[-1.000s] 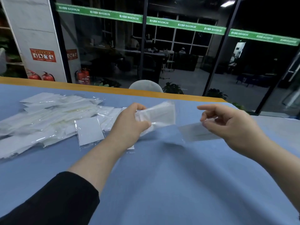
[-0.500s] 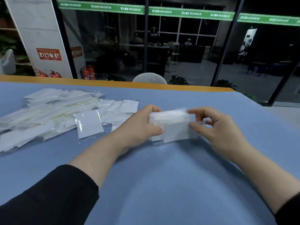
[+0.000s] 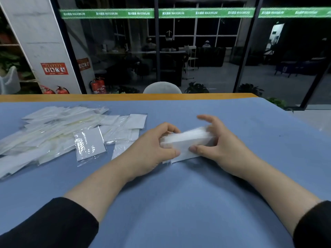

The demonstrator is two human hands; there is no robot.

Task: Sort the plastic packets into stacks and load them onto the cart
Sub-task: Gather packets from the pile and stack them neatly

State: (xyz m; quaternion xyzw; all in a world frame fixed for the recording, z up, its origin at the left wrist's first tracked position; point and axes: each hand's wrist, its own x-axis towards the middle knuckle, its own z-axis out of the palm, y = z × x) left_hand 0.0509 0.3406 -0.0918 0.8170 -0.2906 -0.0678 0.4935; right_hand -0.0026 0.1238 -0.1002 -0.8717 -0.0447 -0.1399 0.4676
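Observation:
A small stack of white plastic packets (image 3: 186,140) stands on its edge on the blue table, held between both hands. My left hand (image 3: 152,147) grips its left end with thumb and fingers. My right hand (image 3: 220,144) holds the right end, thumb at the front, upper fingers spread above it. A loose heap of clear and white packets (image 3: 53,129) lies to the left, with one single packet (image 3: 89,143) lying on its near side. No cart is in view.
The blue table surface (image 3: 179,203) stretches toward me, with an orange far edge (image 3: 125,96). Behind it are a grey chair back (image 3: 162,87), a glass wall, red fire extinguishers (image 3: 97,85) and potted plants.
My right hand came in from the right and joined the left on the packets. The stack was lowered to the table and now stands on its edge between both hands.

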